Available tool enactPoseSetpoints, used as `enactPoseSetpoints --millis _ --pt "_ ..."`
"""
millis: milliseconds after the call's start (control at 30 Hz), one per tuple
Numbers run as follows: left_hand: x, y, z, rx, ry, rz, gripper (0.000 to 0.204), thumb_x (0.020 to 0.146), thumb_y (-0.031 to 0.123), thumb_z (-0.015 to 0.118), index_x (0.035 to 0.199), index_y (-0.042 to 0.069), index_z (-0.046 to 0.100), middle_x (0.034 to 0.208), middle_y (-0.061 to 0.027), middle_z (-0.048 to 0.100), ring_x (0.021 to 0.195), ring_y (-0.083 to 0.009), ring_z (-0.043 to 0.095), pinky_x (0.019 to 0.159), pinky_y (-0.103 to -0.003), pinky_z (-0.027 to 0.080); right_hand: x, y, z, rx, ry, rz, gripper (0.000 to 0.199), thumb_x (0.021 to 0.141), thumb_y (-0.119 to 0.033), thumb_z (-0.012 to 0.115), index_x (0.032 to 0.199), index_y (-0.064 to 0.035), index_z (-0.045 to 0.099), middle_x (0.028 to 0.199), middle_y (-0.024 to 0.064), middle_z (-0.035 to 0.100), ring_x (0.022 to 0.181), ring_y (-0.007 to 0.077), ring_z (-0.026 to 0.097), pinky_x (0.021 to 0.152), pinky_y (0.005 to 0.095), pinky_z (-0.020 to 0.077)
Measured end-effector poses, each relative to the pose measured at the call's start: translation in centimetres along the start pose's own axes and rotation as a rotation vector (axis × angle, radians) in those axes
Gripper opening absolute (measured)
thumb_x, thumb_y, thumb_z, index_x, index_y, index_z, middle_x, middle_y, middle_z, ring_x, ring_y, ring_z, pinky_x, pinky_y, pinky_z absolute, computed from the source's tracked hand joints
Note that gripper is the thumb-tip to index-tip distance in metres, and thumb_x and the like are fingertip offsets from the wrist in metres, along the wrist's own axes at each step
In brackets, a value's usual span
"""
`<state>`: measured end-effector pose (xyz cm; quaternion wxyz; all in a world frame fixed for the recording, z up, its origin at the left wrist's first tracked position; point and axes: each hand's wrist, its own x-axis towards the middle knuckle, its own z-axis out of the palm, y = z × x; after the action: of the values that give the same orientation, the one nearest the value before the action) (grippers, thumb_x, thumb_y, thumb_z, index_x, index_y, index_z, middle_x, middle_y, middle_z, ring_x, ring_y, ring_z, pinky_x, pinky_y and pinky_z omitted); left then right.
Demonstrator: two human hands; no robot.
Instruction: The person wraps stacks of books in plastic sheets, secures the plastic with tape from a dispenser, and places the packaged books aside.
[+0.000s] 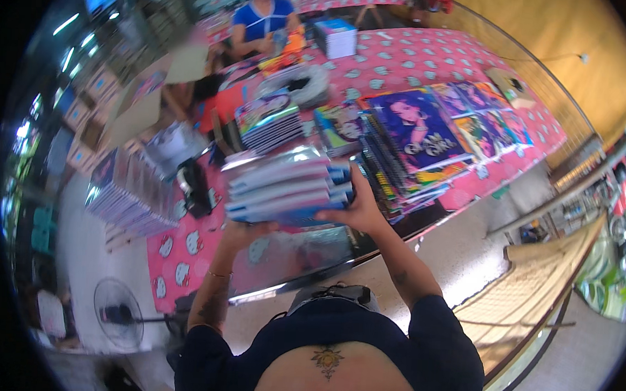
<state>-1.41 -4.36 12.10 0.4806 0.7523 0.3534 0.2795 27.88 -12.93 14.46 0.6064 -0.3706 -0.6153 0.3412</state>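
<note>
Both my hands hold a stack of thin books (282, 191) above the near side of the table, its edges smeared by motion. My left hand (248, 232) is under the stack's near left side, with most of its fingers hidden. My right hand (358, 206) grips the right end, the thumb along the near edge. Just beyond lies another stack of glossy-covered books (269, 122). To its right is a smaller pile with a colourful cover (338, 127). Spiral-bound notebooks (385, 153) stand in a row right of my right hand. A black tape dispenser (194, 187) sits left of the held stack.
A pink patterned cloth (403, 60) covers the table. Purple-covered books (414, 126) lie at right. A tall book stack (131, 198) and an open carton (139, 107) are at left. A person in blue (261, 22) sits across the table. A fan (118, 314) stands at lower left.
</note>
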Motion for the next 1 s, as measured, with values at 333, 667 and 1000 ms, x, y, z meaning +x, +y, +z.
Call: enactPoseSetpoints --millis 333,667,1000 --pt "-2.0 -9.3 7.3 -0.156 0.238 0.062 0.094 0.068 0.001 0.079 0.146 0.009 0.027 0.128 -0.007 0.053 0.114 -0.0181 0.053 0.097 -0.034 0.047 -7.1 11.1 4.5 0.239 -0.001 0.324 0.097 0.069 -0.022 0.087 0.146 -0.0065 0.029 0.142 0.0128 0.043 0.131 0.0252 0.041 0.109 0.0389 0.0352" --pt "-1.5 -6.5 7.3 -0.448 0.151 -0.195 0.086 0.067 0.0 0.081 0.138 0.006 0.034 0.12 -0.0096 0.056 0.109 -0.0186 0.055 0.09 -0.033 0.049 -6.2 11.7 4.0 0.094 0.121 0.221 0.097 0.065 -0.026 0.091 0.141 -0.0052 0.034 0.128 0.0139 0.05 0.119 0.0251 0.051 0.101 0.0391 0.042" --pt "-0.4 4.7 5.0 0.532 0.295 0.29 0.099 0.075 0.031 0.081 0.149 -0.002 0.024 0.149 -0.0253 0.034 0.142 -0.0358 0.029 0.115 -0.045 0.025 -6.1 12.2 1.8 -0.09 0.016 0.222 0.09 0.061 -0.017 0.092 0.134 -0.0037 0.041 0.118 0.0115 0.06 0.11 0.021 0.058 0.096 0.0359 0.0463"
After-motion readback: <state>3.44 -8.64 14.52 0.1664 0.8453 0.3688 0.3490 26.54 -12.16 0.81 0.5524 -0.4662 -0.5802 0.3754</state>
